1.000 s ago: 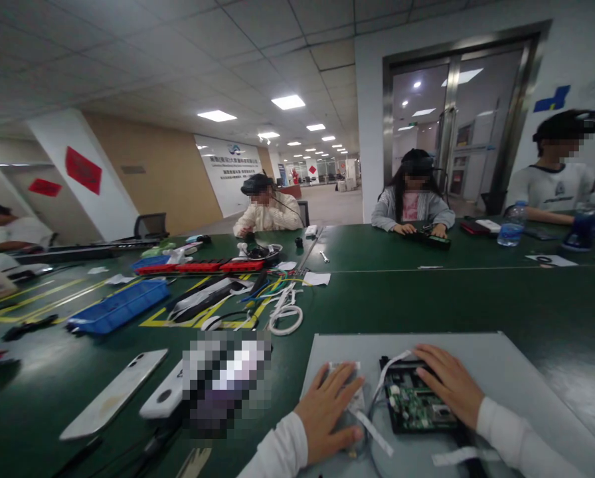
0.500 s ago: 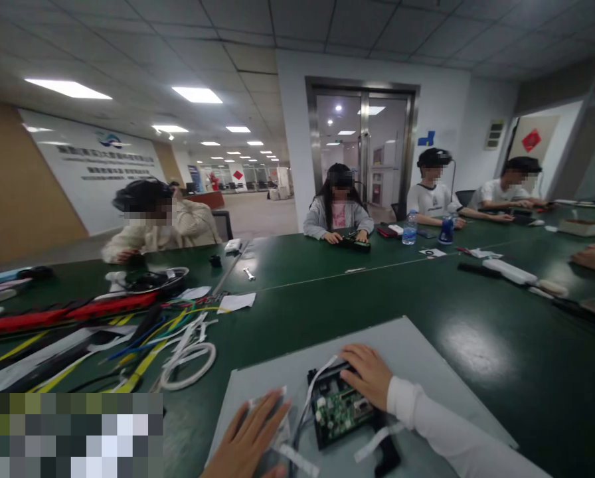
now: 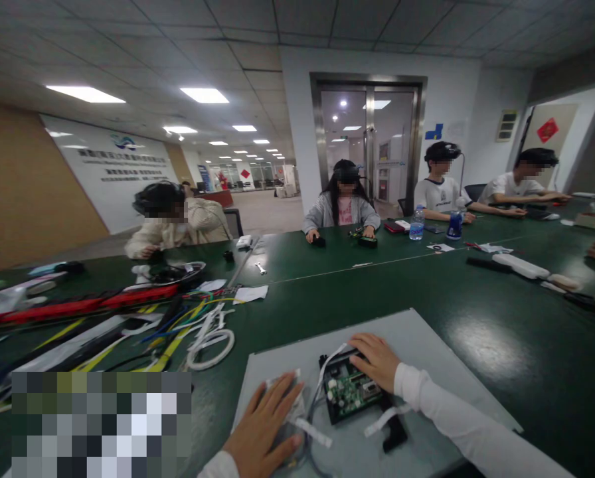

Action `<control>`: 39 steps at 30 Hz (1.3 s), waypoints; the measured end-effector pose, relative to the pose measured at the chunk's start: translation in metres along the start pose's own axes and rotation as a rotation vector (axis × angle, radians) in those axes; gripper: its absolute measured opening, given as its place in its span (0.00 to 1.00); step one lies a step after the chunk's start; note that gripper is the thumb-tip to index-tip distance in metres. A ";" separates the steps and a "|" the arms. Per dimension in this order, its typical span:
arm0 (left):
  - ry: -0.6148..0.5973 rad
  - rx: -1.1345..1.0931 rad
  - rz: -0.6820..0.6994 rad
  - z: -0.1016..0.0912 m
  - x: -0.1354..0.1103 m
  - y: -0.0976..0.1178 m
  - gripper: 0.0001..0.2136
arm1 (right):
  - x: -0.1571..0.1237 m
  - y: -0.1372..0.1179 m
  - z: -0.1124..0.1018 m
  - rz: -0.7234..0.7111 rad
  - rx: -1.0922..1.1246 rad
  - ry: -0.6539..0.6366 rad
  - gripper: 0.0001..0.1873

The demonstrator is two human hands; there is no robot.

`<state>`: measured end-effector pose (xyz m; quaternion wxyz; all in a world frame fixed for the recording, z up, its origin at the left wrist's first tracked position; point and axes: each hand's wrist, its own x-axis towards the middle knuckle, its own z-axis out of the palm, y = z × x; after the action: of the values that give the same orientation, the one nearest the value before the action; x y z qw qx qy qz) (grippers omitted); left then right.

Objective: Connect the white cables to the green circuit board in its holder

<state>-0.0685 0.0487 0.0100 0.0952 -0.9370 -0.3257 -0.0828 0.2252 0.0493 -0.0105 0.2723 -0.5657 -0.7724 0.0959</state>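
A green circuit board in a black frame lies on a grey mat on the green table. My right hand rests on the board's far edge, fingers curled over it. My left hand lies flat, fingers stretched, on a small part with white ribbon cables left of the board. White ribbon strips trail from the board toward me.
A tangle of white, yellow and coloured cables and red strips lies at the left. Several people sit round the table at work. Water bottles stand at the far side. A white device lies at the right.
The view has swung right and slightly up. My hands stay on the mat, the left on the ribbon part and the right on the circuit board.
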 end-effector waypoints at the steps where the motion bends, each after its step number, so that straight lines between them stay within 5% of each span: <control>1: -0.019 -0.015 -0.007 -0.002 -0.002 0.002 0.28 | -0.002 0.000 0.002 -0.003 -0.001 -0.002 0.22; 12: -0.239 -0.184 -0.089 -0.018 -0.016 0.022 0.33 | -0.026 0.005 0.018 -0.024 0.031 -0.013 0.24; 27: -0.242 -0.223 -0.079 -0.016 -0.015 0.022 0.33 | -0.029 0.012 0.022 -0.027 0.018 -0.051 0.25; 39: -0.281 -0.226 -0.076 -0.019 -0.017 0.027 0.34 | -0.037 0.052 0.050 -0.136 0.022 -0.053 0.26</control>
<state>-0.0667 0.0137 0.0211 -0.0603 -0.9311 -0.3596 0.0091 0.2496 0.0409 -0.0877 0.2638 -0.5060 -0.8150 0.1007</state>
